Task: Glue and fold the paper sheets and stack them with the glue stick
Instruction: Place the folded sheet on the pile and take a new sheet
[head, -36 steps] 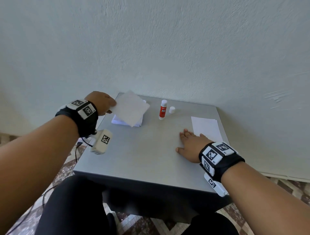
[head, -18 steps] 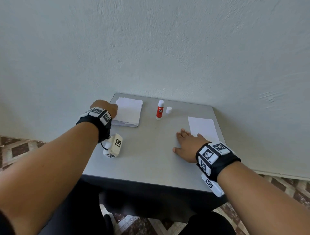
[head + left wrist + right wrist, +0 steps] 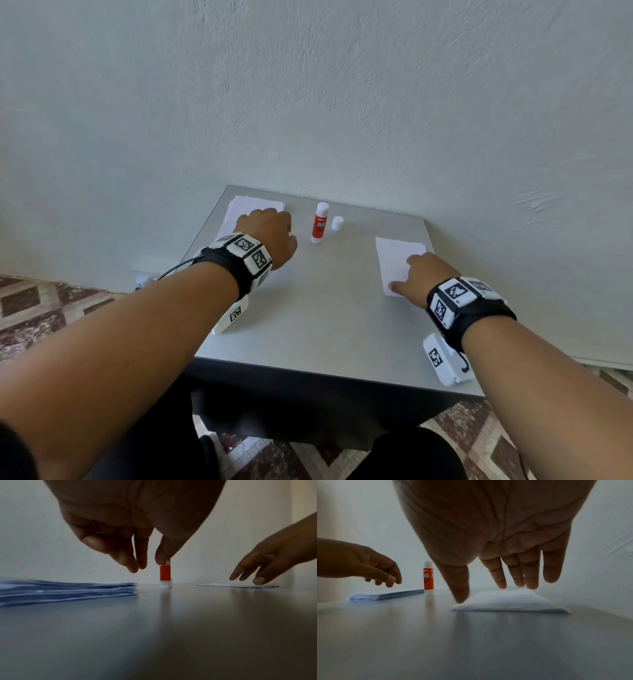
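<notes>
Item: folded sheet (image 3: 397, 260), white paper, lying flat near the right edge of the grey table (image 3: 325, 308). It is showing doubled edges in the right wrist view, so it is probably light, limp and easily creased; it is likely sliding freely on the smooth tabletop. Best taken by pressing flat with straight fingers, or by lifting a corner or the near edge, since there is nothing to grip from above.

Item: right hand (image 3: 416, 279), hovering over that sheet with fingers straight and slightly spread; the thumb tip is touching or nearly touching the near left corner. It is holding nothing.

Item: paper stack (image 3: 255, 209), many loose sheets, sitting at the far left corner. Sheets are probably peeling off best one at a time from an edge.

Item: left hand (image 3: 267, 234), hanging over the stack with fingers loosely bent downward, gripping nothing.

Item: glue stick (image 3: 319, 222), red and white, standing upright and uncapped between the two papers. Rigid, light, likely tipping easily; take it round the barrel.

Item: cap (image 3: 337, 223), white, standing just beside the stick.
</notes>
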